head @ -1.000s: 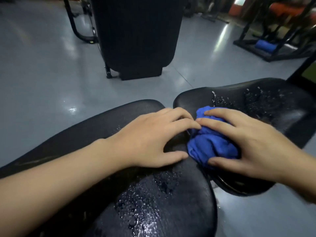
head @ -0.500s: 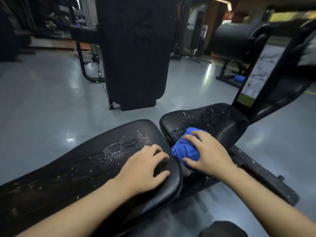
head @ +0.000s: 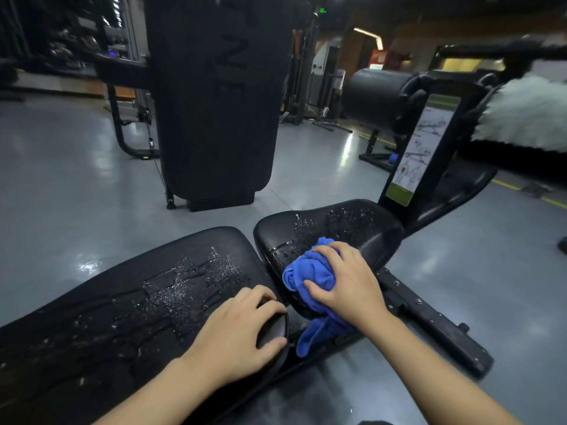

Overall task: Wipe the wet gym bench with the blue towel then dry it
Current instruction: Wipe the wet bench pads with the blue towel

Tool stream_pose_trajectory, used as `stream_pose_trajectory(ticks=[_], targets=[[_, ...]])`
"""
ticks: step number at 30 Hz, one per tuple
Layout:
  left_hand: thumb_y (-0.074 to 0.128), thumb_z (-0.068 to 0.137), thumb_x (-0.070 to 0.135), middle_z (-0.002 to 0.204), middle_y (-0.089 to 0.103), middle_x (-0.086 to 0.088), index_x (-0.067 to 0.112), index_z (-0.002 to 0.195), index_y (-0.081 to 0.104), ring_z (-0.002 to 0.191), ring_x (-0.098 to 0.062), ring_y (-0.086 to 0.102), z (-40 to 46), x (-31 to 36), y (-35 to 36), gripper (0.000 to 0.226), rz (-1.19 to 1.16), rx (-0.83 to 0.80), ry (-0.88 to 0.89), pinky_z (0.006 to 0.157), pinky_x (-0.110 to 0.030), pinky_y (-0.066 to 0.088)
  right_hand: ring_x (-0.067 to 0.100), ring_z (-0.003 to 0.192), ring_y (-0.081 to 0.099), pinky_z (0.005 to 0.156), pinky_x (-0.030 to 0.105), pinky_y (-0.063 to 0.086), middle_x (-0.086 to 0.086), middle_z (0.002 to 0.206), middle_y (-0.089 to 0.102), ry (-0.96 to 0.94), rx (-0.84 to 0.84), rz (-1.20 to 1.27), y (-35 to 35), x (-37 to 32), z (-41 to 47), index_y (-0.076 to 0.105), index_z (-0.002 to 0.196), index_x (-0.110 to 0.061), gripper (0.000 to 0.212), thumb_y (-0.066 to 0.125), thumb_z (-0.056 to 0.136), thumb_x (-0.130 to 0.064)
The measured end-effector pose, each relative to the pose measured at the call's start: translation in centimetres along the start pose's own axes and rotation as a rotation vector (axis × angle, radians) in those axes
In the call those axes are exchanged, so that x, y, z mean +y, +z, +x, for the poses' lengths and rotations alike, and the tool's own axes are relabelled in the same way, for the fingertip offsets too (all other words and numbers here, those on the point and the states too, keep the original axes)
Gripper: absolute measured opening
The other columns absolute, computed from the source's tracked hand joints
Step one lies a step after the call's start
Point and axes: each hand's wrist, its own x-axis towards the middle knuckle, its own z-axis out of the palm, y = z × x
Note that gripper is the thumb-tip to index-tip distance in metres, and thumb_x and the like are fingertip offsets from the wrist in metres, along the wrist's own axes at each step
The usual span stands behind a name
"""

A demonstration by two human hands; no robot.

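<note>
Long bench pad (head: pixel 122 308): black, beaded with water droplets across its middle. Left hand (head: pixel 236 332): fingers spread and curled over the pad's right end, thumb hooked under the edge, gripping it. Blue towel (head: pixel 310 271): bunched on the near left part of the seat pad (head: pixel 343 228), one tail hanging off the front edge. Right hand (head: pixel 346 280): pressed on top of the towel, fingers closed around the bunch. Seat pad beyond the towel shows droplets. Instruction placard (head: pixel 420 148) stands upright behind the seat.
</note>
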Motion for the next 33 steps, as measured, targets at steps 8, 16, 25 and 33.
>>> stream_pose_trajectory(ticks=[8,16,25,33], targets=[[0.048,0.081,0.068,0.116,0.047,0.018,0.04,0.115,0.057,0.105,-0.008,0.048,1.0,-1.0,0.4,0.045,-0.037,0.031,0.012,0.087,-0.027,0.045,0.016,0.12,0.045,0.102,0.027,0.038,-0.008,0.128,0.05,0.163,0.062,0.077,-0.1,3.1,1.9,0.059,0.129,-0.031,0.062,0.058,0.074,-0.058],[0.051,0.077,0.07,0.114,0.051,0.016,0.041,0.112,0.058,0.104,-0.009,0.052,0.9,-1.1,0.3,0.046,-0.042,0.052,0.013,0.082,-0.029,0.048,0.023,0.118,0.049,0.1,0.044,0.046,0.001,0.129,0.052,0.202,0.253,0.083,1.4,0.2,-0.9,0.063,0.126,-0.023,0.058,0.063,0.075,-0.049],[0.052,0.077,0.072,0.115,0.049,0.02,0.044,0.113,0.056,0.106,-0.006,0.049,1.1,-1.4,0.3,0.047,-0.054,0.034,0.005,0.083,-0.025,0.041,0.036,0.13,0.047,0.109,0.061,0.034,0.014,0.137,0.049,-0.142,0.088,-0.205,1.5,-0.1,-1.8,0.054,0.136,-0.016,0.085,0.07,0.069,-0.066],[0.052,0.079,0.071,0.117,0.048,0.019,0.042,0.116,0.057,0.106,-0.007,0.048,0.8,-1.3,0.4,0.047,-0.056,0.035,-0.003,0.084,-0.025,0.043,0.028,0.121,0.049,0.105,0.045,0.037,0.006,0.131,0.052,-0.155,-0.063,-0.168,3.2,-2.7,2.5,0.054,0.134,-0.021,0.072,0.064,0.072,-0.056]])
